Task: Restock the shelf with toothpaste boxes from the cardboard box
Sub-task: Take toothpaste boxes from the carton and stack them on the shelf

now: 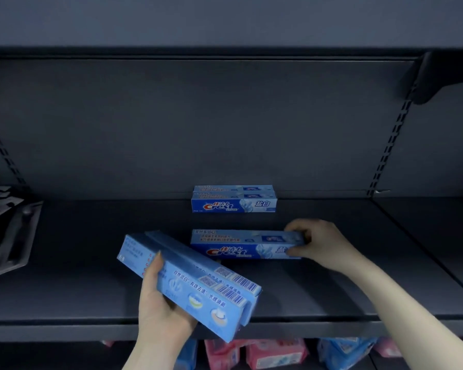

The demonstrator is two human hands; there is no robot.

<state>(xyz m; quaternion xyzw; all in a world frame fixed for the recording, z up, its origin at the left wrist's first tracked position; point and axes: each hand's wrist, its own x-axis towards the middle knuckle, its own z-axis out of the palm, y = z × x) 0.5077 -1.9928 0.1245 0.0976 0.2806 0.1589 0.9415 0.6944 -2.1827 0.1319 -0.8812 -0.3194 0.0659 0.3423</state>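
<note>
Placing a long blue Crest toothpaste box [245,244] on the dark metal shelf [91,289], the person's right hand [318,243] pinches its right end, thumb on the front face and fingers curled over the top. It appears to lie lengthwise on the shelf, logo forward, in front of a small stack of matching blue toothpaste boxes [233,199] set against the back wall.

The left hand [158,297] grips what looks like two more pale-blue toothpaste boxes [190,281] held side by side, back faces and barcodes up, tilted over the shelf's front edge; thumb lies across the near face, fingers wrap underneath. The cardboard supply box is not in view.

Judging by look, these cartons are light, stiff thin card, smooth and a bit slippery, and easily dented at the corners. Best hold is probably across the narrow width near an end or mid-length, with a mild squeeze only.

Dark crumpled packaging [6,225] lies at the shelf's left end; pink and blue soft packs [275,353] sit on the tier below.
</note>
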